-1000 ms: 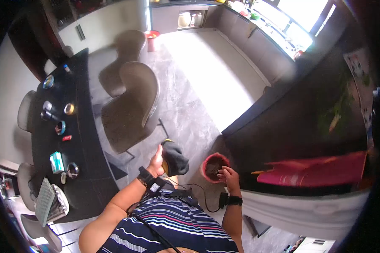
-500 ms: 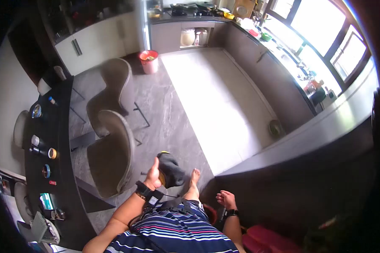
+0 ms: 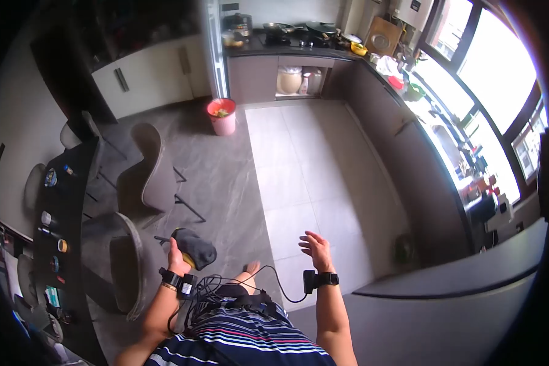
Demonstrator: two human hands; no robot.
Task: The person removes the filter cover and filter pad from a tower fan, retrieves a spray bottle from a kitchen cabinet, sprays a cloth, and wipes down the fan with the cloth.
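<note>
In the head view my left hand is closed on a dark grey, soft-looking bundle with a yellow edge at its lower side. Its exact kind cannot be made out, and some fingers are hidden behind it. The bundle hangs above the grey floor, to the right of the nearest chair. My right hand is raised in the air over the pale tiles, its fingers apart and nothing in them. Black bands with small devices sit on both wrists, and a loose black cable runs between them.
Grey chairs stand along a dark table with several small items on it. A red-rimmed bin stands ahead on the floor. Kitchen counters run along the back and right. A grey panel lies close at the lower right.
My view has shifted forward into the kitchen. The right hand has risen from beside my body and its fingers have spread. My left hand still holds the dark bundle, now further left in view.
</note>
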